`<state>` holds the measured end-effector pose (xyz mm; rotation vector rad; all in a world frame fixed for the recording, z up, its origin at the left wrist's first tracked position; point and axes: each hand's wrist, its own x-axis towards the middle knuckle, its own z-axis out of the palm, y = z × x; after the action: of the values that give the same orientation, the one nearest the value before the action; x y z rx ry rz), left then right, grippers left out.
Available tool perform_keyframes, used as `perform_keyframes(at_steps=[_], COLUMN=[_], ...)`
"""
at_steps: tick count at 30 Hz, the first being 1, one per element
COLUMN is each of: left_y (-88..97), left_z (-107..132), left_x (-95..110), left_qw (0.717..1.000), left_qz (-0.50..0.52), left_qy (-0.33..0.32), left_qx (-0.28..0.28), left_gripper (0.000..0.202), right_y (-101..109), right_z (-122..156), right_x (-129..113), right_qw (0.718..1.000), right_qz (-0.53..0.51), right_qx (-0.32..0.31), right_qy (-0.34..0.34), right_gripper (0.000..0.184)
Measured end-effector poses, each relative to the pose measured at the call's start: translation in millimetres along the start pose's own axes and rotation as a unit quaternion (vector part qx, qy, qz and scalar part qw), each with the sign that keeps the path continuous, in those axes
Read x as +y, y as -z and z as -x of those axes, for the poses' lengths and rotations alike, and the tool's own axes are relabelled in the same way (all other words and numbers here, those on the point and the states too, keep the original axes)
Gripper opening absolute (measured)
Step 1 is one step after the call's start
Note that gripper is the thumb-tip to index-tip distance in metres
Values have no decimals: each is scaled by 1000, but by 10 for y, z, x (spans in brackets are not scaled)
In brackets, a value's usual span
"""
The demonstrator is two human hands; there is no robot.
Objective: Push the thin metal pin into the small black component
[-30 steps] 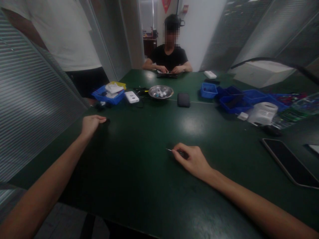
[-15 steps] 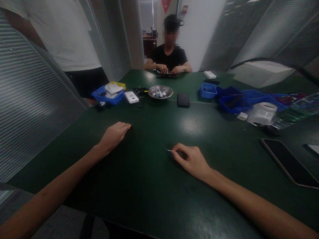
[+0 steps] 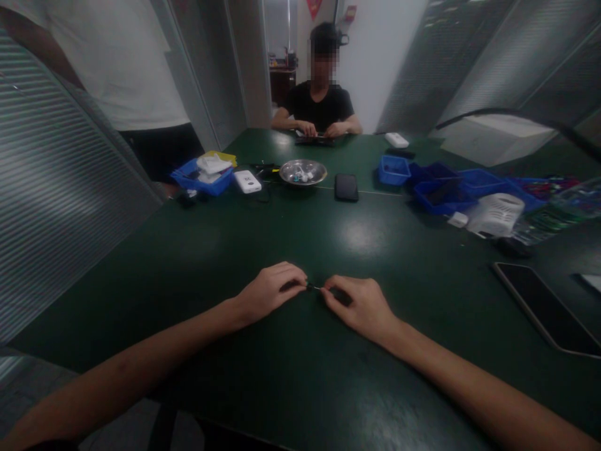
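My right hand (image 3: 359, 304) pinches a thin, short metallic pin-like piece (image 3: 316, 288) between thumb and index finger, just above the green table (image 3: 263, 388). Its bare end points left. Facing it, my left hand (image 3: 272, 288) is closed in a pinch on a tiny dark piece (image 3: 309, 286), too small to name. The two pieces meet or nearly meet between my fingertips; I cannot tell whether they are joined.
A metal dish (image 3: 303, 172) with small white parts stands ahead, with a black wallet-like item (image 3: 346, 187) beside it. Blue trays (image 3: 441, 194) and a white device (image 3: 496, 214) are to the right, a phone (image 3: 547, 307) nearer. A person (image 3: 319, 103) sits opposite; another stands left.
My left hand has come right and nearer from farther left on the table, and now holds a tiny dark piece at the pin's end. The right hand has hardly moved.
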<state>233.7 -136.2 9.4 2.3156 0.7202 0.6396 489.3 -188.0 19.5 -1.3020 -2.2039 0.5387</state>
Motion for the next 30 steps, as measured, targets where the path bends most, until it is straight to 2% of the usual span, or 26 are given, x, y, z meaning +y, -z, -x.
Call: perform_keyframes(at_steps=[4,8,22,30], left_y=[32,31,-2,-19], left_z=[-20,-60,-59,-76], left_x=[42,57,-3,23], left_qw=[998,997,997,997], left_qz=[17,18,47,50], left_qy=[61,71,56,47], left_qx=[8,8,-17,-21], left_gripper=[26,40,38,40], right_y=[-15,-28,-30,-61], right_z=[-2,-12,-42,-59], right_x=[6,9,-30,-23], right_qw=[1000,999,1000,999], right_qz=[25,40,10,28], right_qx=[-1,-6,-19,-17], right_qy=[-1,-8,7,21], right_gripper=[19,19,20,20])
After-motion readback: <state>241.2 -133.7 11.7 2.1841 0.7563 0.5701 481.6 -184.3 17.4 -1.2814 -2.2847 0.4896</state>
